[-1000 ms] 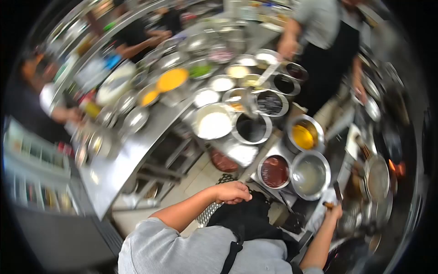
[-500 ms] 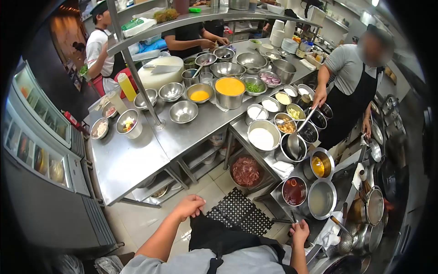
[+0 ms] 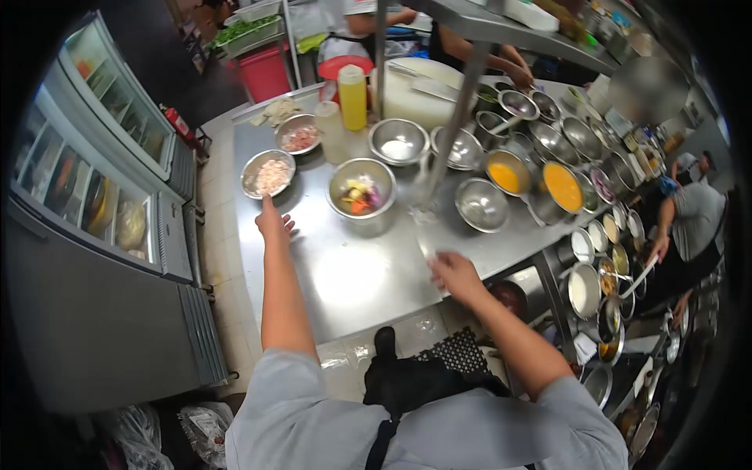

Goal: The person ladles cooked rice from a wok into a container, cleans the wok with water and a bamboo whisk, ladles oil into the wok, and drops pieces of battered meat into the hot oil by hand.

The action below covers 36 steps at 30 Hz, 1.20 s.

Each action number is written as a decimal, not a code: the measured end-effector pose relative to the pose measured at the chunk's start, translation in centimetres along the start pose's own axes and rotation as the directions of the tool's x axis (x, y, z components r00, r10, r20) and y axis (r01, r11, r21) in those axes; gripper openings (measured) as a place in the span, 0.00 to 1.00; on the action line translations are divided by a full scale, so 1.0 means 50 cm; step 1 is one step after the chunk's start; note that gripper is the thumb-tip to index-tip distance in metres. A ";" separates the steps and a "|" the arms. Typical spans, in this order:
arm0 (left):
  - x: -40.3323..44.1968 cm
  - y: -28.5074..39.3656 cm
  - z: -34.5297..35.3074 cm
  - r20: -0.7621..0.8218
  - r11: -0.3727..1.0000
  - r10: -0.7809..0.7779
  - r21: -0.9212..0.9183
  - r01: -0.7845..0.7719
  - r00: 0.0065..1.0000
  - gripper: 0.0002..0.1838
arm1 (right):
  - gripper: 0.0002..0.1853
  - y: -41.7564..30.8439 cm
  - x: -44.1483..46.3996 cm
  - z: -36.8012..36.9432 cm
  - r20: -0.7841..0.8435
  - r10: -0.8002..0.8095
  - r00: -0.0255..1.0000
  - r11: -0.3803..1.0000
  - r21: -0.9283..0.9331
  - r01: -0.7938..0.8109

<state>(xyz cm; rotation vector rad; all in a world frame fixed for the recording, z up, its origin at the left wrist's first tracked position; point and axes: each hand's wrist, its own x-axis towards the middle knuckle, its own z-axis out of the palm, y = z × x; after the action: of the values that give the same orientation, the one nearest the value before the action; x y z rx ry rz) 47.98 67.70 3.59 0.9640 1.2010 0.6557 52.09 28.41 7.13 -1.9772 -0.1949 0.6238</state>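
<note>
My left hand (image 3: 275, 225) reaches over the steel table, fingers apart and holding nothing. Its fingertips are at the near rim of a small metal bowl (image 3: 252, 188) of pale pink chopped pieces; whether they touch it I cannot tell. Just behind stands another metal bowl (image 3: 298, 135) with pinkish pieces. To the right of that hand is a deeper metal bowl (image 3: 362, 197) with yellow, orange and purple cut pieces. My right hand (image 3: 456, 276) hovers over the table's front edge, smeared by motion with its fingers partly curled. Nearest to it is a shiny metal bowl (image 3: 482, 205).
A shelf post (image 3: 458, 117) rises from the table. A yellow squeeze bottle (image 3: 352, 98) and a large white block (image 3: 423, 86) stand behind the bowls. Glass-door fridges (image 3: 117, 204) line the left. At the right, a co-worker (image 3: 697, 223) holds a ladle over pots.
My view has swung left to the steel table and its bowls. My left hand has left the apron, opened and reached forward. My right hand has moved from beside the pots to above the table edge.
</note>
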 end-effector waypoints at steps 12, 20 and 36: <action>0.117 0.018 -0.118 0.264 0.415 0.547 0.739 -0.532 0.794 0.15 | 0.18 -0.102 0.196 0.071 -0.092 -0.080 0.993 0.899 -0.438 0.031; -0.103 -0.073 -0.229 0.566 0.551 0.204 0.608 -0.572 0.798 0.19 | 0.12 -0.041 -0.044 -0.108 -0.335 0.149 0.930 0.958 -0.185 -0.220; 0.291 0.052 0.245 0.202 0.915 0.106 0.362 -0.175 0.974 0.27 | 0.28 0.095 -0.140 -0.095 -0.214 0.396 0.893 0.895 0.307 -0.323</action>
<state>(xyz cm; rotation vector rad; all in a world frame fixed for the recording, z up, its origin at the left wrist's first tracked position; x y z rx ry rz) 63.74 77.98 -0.05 1.4163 1.1246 0.4430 47.92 19.66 7.06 -1.8236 0.4205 0.5703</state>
